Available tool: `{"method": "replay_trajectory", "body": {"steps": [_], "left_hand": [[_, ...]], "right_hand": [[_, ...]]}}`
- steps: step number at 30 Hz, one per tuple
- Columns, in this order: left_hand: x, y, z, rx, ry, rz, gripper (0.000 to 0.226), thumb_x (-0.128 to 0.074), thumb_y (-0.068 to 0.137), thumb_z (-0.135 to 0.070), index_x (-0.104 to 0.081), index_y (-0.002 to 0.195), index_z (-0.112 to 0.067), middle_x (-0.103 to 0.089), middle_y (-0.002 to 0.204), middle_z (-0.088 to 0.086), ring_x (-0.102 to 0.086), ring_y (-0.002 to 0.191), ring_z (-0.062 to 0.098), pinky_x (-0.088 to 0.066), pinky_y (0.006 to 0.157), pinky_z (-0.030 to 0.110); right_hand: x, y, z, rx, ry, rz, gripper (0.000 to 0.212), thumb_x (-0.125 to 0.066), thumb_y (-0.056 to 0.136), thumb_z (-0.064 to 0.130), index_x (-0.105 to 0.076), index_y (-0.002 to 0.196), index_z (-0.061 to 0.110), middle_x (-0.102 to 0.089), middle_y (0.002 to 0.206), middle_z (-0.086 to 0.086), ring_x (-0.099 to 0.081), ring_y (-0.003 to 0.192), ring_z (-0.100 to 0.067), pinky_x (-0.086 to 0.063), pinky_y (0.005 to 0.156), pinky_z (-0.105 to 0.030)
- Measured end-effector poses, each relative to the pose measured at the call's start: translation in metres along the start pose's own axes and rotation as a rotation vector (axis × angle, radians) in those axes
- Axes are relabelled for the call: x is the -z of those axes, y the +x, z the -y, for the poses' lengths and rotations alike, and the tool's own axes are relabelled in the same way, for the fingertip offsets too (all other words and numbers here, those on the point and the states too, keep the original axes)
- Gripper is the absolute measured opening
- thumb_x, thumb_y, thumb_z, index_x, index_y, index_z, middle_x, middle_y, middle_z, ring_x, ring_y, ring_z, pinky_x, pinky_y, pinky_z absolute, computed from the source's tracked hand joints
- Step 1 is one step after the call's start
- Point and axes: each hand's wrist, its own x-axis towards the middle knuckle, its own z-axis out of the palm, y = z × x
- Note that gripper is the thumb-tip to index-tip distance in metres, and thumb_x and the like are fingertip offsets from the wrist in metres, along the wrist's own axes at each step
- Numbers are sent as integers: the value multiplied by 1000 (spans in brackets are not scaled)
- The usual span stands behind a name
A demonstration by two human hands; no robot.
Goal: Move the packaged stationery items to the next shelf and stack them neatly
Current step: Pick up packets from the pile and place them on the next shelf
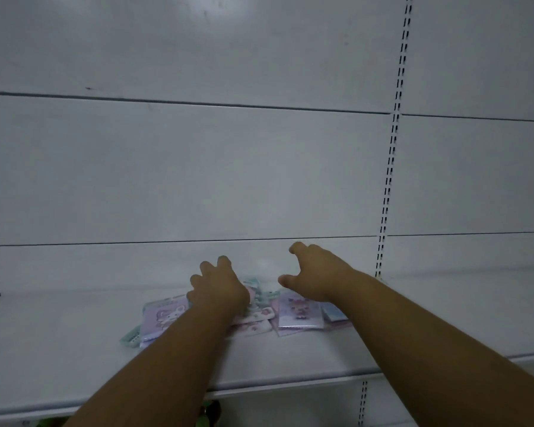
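- A person's two bare forearms reach up from the bottom of the frame onto a white metal shelf (74,349), backed by a plain white panel (198,164).
- The packaged stationery items (299,315) lie in a loose, overlapping heap at lower centre, near the back of the shelf: pastel packets in lilac, pink and blue, with a mint green piece (130,337) poking out at the heap's left.
- The left hand (218,286) sits on top of the heap with fingers curled; whether it actually grips a packet cannot be told, as the hand hides what is beneath.
- The right hand (315,275) hovers just above the right side of the heap, fingers spread and bent, holding nothing.
- Likely risk: the packets look slick and lie at odd angles, so gathering them in one scoop could let some slide off or fan out.
- The green piece at the edge could easily be left behind or knocked forward toward the shelf lip.
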Motion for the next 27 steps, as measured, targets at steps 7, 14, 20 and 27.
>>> {"method": "replay_trajectory", "body": {"steps": [7, 14, 20, 27], "left_hand": [[31, 2, 16, -73, -560, -223, 48, -65, 74, 4, -57, 114, -21, -39, 127, 12, -59, 87, 22, -49, 75, 32], [55, -15, 20, 45, -1032, -253, 43, -63, 76, 6, -60, 107, -24, -63, 115, 2, -64, 87, 13, -50, 74, 29], [89, -46, 2, 261, -1782, 78, 33, -52, 92, 6, -58, 124, -2, -61, 115, 11, -63, 90, 22, -51, 72, 28], [86, -88, -26, 485, -1984, 280, 31, -50, 93, 7, -56, 123, 9, -60, 125, 20, -64, 95, 26, -53, 49, 28]], "right_hand": [[-38, 7, -7, -137, -175, 63, 72, -54, 72, 68, -53, 121, 16, -58, 120, -11, -55, 106, -29, -46, 87, -38], [-52, 8, 0, -195, -176, 177, 53, -45, 82, 53, -63, 112, 14, -64, 119, -10, -58, 110, -30, -44, 98, -38], [-52, 8, 7, -255, 102, -9, 45, -59, 86, 26, -45, 122, 4, -47, 126, -19, -50, 117, -30, -44, 91, -33], [-33, -5, -13, -132, 575, -233, 28, -52, 79, -1, -64, 104, 4, -68, 104, -13, -64, 95, -28, -48, 77, -28]]}}
